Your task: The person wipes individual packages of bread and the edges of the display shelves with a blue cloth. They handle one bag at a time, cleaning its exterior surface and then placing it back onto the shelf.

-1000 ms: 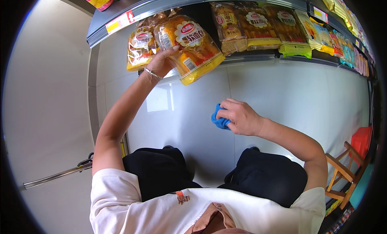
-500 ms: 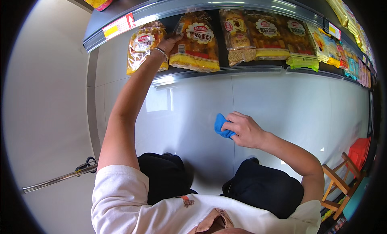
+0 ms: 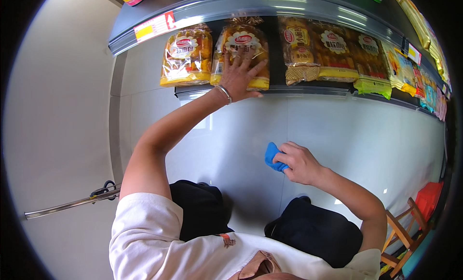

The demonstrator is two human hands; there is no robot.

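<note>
My left hand (image 3: 239, 76) lies with fingers spread on the front of a clear bag of bread (image 3: 243, 40), which stands on the lower shelf. Just left of it, touching or nearly so, is another bag of bread (image 3: 185, 58) with a yellow lower band. A dark gap separates the pressed bag from a smaller bread pack (image 3: 299, 50) to its right. In front of my body, well away from the shelf, my right hand (image 3: 300, 163) is closed around a crumpled blue cloth (image 3: 274, 157).
Further right along the shelf (image 3: 308, 91) stand more bread bags (image 3: 336, 48) and colourful snack packs (image 3: 402, 67). An upper shelf edge (image 3: 226, 10) overhangs them. At lower right are a wooden stool (image 3: 405, 231) and a red bin (image 3: 427, 200); a metal rail (image 3: 67, 208) is at left.
My left hand has moved right, from between the two left bread bags onto the front of the second one, fingers now spread. Both bags stand closer together. The right hand still holds the cloth.
</note>
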